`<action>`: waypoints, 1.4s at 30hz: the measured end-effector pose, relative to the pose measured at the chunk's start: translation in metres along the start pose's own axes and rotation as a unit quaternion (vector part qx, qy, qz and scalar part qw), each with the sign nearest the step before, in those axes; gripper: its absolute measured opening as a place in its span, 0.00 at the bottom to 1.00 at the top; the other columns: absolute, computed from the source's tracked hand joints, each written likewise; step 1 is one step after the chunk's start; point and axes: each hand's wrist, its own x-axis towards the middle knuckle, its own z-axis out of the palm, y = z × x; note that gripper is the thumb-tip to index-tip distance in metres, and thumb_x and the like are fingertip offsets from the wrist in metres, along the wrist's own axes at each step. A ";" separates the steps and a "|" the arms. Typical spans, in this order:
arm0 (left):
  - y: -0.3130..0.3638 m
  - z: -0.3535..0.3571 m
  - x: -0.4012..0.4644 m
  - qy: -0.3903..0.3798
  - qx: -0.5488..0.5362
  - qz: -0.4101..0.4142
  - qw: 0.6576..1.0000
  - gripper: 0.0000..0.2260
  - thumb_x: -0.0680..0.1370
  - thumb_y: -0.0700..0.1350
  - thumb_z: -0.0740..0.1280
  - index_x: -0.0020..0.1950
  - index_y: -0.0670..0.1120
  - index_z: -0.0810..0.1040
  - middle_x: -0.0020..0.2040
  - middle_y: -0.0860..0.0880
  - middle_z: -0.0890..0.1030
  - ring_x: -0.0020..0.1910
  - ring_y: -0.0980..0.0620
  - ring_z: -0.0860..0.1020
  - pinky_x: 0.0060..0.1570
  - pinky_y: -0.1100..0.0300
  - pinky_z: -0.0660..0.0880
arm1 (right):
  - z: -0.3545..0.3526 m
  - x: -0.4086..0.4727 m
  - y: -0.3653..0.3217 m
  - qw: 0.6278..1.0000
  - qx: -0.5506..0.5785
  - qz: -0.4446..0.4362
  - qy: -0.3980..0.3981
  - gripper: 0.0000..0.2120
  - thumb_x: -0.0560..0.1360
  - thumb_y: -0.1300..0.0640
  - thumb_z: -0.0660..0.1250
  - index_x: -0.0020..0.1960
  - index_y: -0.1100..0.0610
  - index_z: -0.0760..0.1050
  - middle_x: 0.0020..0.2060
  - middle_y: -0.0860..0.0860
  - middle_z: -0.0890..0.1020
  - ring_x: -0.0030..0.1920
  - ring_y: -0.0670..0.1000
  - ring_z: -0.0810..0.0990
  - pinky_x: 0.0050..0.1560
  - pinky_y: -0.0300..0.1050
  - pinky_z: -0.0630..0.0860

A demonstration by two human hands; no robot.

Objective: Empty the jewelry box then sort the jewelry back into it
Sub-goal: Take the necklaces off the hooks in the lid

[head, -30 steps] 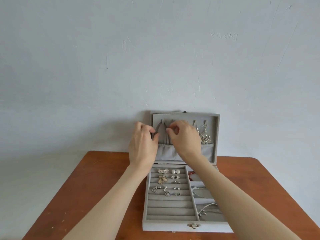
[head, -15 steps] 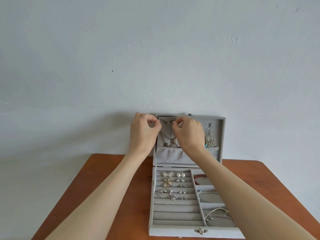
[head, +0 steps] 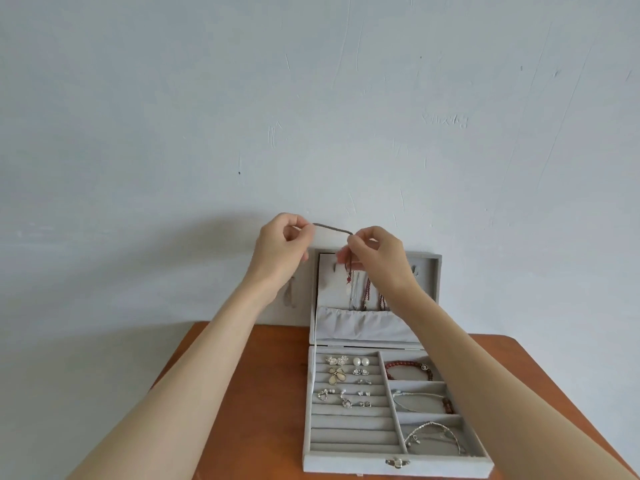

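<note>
A grey jewelry box (head: 353, 469) stands open on the table, its lid (head: 434, 271) upright against the wall. My left hand (head: 280, 254) and my right hand (head: 375, 258) pinch the two ends of a dark cord necklace (head: 332, 228), held above the lid's top edge. Its cord with a red bead and pale pendant (head: 348, 289) hangs down in front of the lid. Other necklaces (head: 367, 296) hang inside the lid above a fabric pocket (head: 360, 325). Earrings (head: 341, 374) sit in the ring rolls. A red bead bracelet (head: 408, 368) and two silver bracelets (head: 433, 434) lie in the right compartments.
The box sits on a brown wooden table (head: 263, 393) pushed against a pale wall (head: 311, 116). Bare tabletop shows to the left of the box and at the far right corner (head: 502, 355).
Both hands have risen from the lid's hooks to above its top edge, lifting the dark cord necklace off and stretching it between them. The view has shifted slightly.
</note>
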 end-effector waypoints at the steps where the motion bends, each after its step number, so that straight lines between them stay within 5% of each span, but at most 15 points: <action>1: 0.002 -0.008 -0.002 -0.017 0.001 0.001 1.000 0.06 0.77 0.41 0.63 0.40 0.49 0.73 0.28 0.50 0.71 0.24 0.57 0.68 0.34 0.58 0.69 | 0.002 -0.005 -0.001 0.999 0.023 0.009 -0.024 0.05 0.76 0.63 0.59 0.41 0.59 0.68 0.31 0.54 0.81 0.36 0.54 0.76 0.44 0.49 0.77; 7: 0.003 -0.073 -0.024 -0.260 0.036 -0.132 0.956 0.07 0.78 0.45 0.64 0.49 0.42 0.77 0.28 0.52 0.60 0.25 0.56 0.58 0.25 0.66 0.59 | 0.017 -0.037 0.005 0.980 0.120 0.094 -0.130 0.10 0.77 0.63 0.61 0.37 0.59 0.70 0.26 0.51 0.76 0.30 0.52 0.74 0.39 0.44 0.75; 10: -0.006 -0.096 -0.040 -0.317 0.077 -0.183 0.927 0.10 0.77 0.48 0.64 0.42 0.43 0.79 0.27 0.53 0.58 0.25 0.56 0.57 0.25 0.65 0.58 | 0.029 -0.053 0.015 0.958 0.167 0.143 -0.185 0.11 0.77 0.62 0.62 0.35 0.59 0.70 0.27 0.52 0.74 0.29 0.52 0.73 0.42 0.47 0.72; 14: -0.025 -0.114 -0.047 -0.203 -0.081 -0.197 0.956 0.09 0.73 0.48 0.66 0.37 0.43 0.79 0.27 0.51 0.64 0.26 0.55 0.63 0.27 0.64 0.64 | 0.051 -0.078 0.033 0.943 0.145 0.197 -0.225 0.06 0.77 0.62 0.63 0.41 0.60 0.72 0.28 0.52 0.73 0.28 0.50 0.74 0.35 0.39 0.74; 17: -0.042 -0.122 -0.046 -0.100 -0.099 -0.211 0.967 0.09 0.76 0.45 0.65 0.39 0.42 0.77 0.27 0.50 0.70 0.27 0.54 0.68 0.31 0.62 0.67 | 0.072 -0.093 0.043 0.923 0.151 0.233 -0.266 0.05 0.77 0.61 0.62 0.45 0.62 0.75 0.29 0.52 0.73 0.31 0.51 0.75 0.36 0.39 0.74; 23: -0.092 -0.137 -0.031 0.055 -0.199 -0.293 0.934 0.09 0.78 0.44 0.63 0.41 0.42 0.76 0.26 0.51 0.80 0.23 0.58 0.77 0.22 0.69 0.73 | 0.117 -0.100 0.061 0.832 0.282 0.400 -0.261 0.06 0.78 0.60 0.62 0.48 0.62 0.74 0.36 0.55 0.78 0.36 0.52 0.76 0.40 0.43 0.78; 33: -0.163 -0.133 -0.003 0.086 -0.212 -0.307 0.924 0.07 0.78 0.36 0.61 0.41 0.37 0.73 0.39 0.40 0.77 0.26 0.54 0.81 0.30 0.65 0.79 | 0.141 -0.087 0.076 0.775 0.375 0.490 -0.136 0.06 0.78 0.64 0.59 0.50 0.67 0.71 0.47 0.63 0.77 0.51 0.60 0.78 0.55 0.52 0.75; 42: -0.191 -0.116 0.007 0.091 -0.156 -0.310 0.934 0.08 0.76 0.34 0.64 0.37 0.39 0.72 0.36 0.42 0.74 0.35 0.51 0.75 0.29 0.66 0.78 | 0.140 -0.081 0.079 0.800 0.339 0.483 -0.110 0.10 0.78 0.65 0.58 0.57 0.68 0.69 0.50 0.64 0.76 0.57 0.61 0.76 0.57 0.50 0.74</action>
